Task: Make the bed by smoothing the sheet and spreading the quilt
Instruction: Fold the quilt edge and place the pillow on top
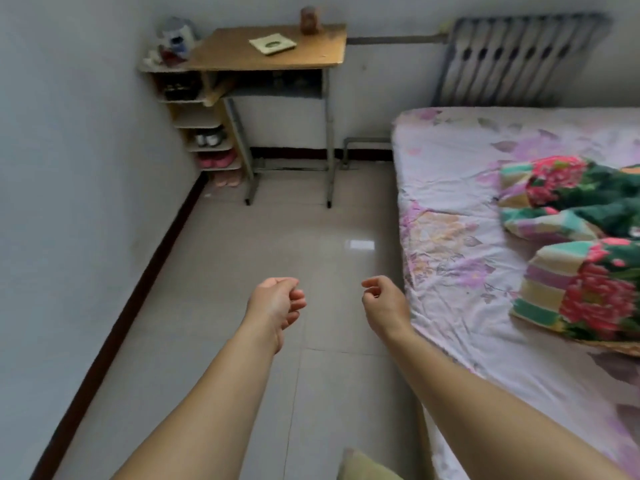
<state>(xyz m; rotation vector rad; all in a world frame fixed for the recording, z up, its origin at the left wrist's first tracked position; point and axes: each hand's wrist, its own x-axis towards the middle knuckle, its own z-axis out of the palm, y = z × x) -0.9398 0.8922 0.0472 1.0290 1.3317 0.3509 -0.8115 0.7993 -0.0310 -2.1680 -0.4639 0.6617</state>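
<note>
Two bare hands hang out in front of me over the tiled floor (242,271), neither holding anything: my left hand (277,301) has its fingers loosely curled, and my right hand (382,299) is loosely curled too, just beside the bed's near side edge. On the bed the floral sheet (450,209) lies wrinkled, and the quilt (581,244) sits bunched on it toward the right, back from that edge. Ahead, a wooden desk (242,53) stands against the far wall with a pale square item (272,45) and a blurred brown object (310,19) on top. Beside it a corner shelf rack (194,119) holds shoes (216,157) on its lower tiers. A radiator (519,60) hangs behind the bed.
</note>
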